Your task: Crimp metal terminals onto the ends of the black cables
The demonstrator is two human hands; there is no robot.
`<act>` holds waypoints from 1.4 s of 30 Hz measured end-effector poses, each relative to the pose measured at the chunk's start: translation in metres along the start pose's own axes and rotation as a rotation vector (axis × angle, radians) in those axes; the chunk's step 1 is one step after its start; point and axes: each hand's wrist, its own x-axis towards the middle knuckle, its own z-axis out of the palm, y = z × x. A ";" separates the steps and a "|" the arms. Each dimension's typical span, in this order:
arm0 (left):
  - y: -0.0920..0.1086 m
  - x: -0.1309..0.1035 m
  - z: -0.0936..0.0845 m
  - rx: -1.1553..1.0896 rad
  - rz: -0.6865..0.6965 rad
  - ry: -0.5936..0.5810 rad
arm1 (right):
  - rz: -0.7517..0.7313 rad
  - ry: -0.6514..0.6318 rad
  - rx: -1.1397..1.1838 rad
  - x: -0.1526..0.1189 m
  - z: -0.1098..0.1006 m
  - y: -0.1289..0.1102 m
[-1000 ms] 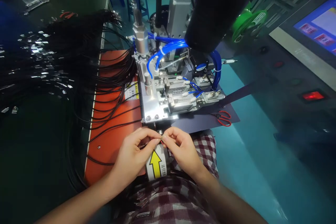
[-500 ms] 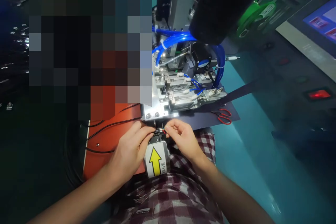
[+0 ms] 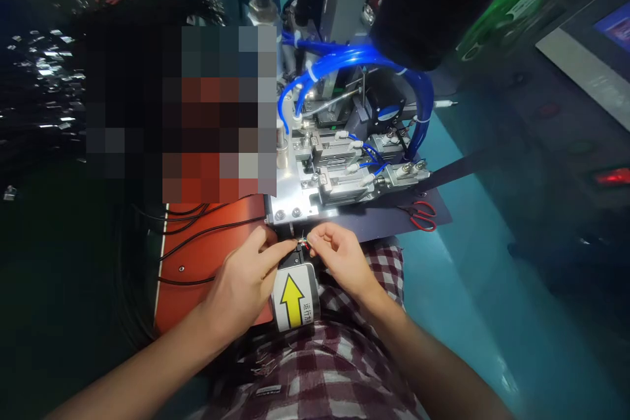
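Note:
Thin coloured wires point(image 3: 304, 244), one of them red, lie between my two hands just in front of the machine's metal plate point(image 3: 290, 200). My right hand point(image 3: 339, 256) pinches these wires between thumb and fingertips. From the left, my left hand point(image 3: 246, 272) reaches to the same spot with its fingers closed, the fingertips at a small part too tiny to make out. Below the fingertips is a white roller-like housing point(image 3: 296, 298) with a yellow arrow.
Metal cylinders point(image 3: 339, 184) and blue air tubes point(image 3: 344, 59) rise beyond my hands. Red-handled scissors point(image 3: 423, 216) lie on a dark sheet at right. Black cables point(image 3: 211, 231) cross an orange surface point(image 3: 197, 305) at left. A dark column point(image 3: 413, 6) hangs overhead.
My left fingertips have shifted slightly right, closer to my right hand. My right hand stays nearly still with the wires. The camera view has shifted a little.

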 end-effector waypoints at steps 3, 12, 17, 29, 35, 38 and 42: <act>0.000 0.000 0.000 0.002 0.007 -0.001 | 0.007 -0.002 -0.006 0.000 0.000 0.000; 0.000 0.001 -0.001 -0.018 0.000 0.004 | -0.005 -0.018 -0.015 -0.001 0.000 -0.001; 0.000 0.001 -0.001 -0.022 -0.004 0.000 | 0.003 -0.019 -0.014 -0.002 -0.001 0.000; 0.001 0.002 0.000 -0.008 -0.010 0.007 | 0.010 -0.010 -0.025 -0.001 0.000 0.000; 0.002 0.001 -0.001 0.002 -0.005 -0.005 | -0.002 0.005 -0.019 -0.002 0.002 0.002; 0.001 0.001 0.000 0.018 -0.002 -0.015 | 0.001 0.012 -0.001 -0.003 0.003 0.004; 0.001 0.001 0.000 0.068 0.009 -0.032 | 0.004 0.031 -0.003 -0.004 0.006 0.007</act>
